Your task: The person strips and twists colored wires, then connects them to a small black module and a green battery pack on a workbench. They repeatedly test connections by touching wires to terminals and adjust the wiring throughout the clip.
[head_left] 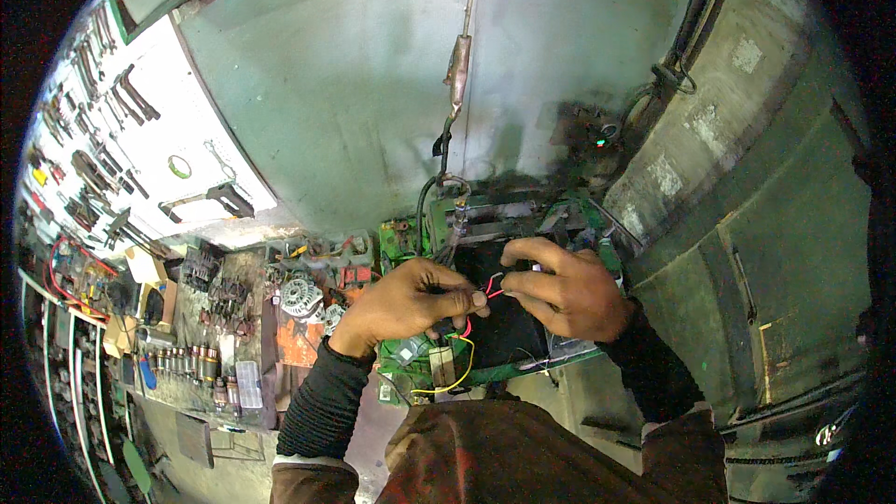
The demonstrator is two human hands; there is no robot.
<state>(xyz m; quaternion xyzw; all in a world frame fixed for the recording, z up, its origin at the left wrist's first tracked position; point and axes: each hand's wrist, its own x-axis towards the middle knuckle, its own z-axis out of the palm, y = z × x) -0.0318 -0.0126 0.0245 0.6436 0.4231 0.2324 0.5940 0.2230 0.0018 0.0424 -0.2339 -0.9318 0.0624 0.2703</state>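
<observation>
Both my hands meet over a dark work surface (pixel 509 341) on a green bench. My left hand (pixel 406 303) is closed, thumb and forefinger pinching a red wire (pixel 493 295) near its end. My right hand (pixel 569 289) comes in from the right, its fingers curled close together at the same wire ends; a pale strand shows just beside its fingertips. Below my left hand a red wire loops down, and a yellow wire (pixel 469 364) curves toward a small tan block (pixel 441 366). What lies under my fingers is hidden.
On the left, a bench holds a row of sockets (pixel 191 361), a clear plastic case (pixel 248 384) and a round metal alternator-like part (pixel 301 297). Hand tools hang on a white board (pixel 131 140). A cable with a metal connector (pixel 457 75) hangs ahead, in front of a grey panel (pixel 373 84).
</observation>
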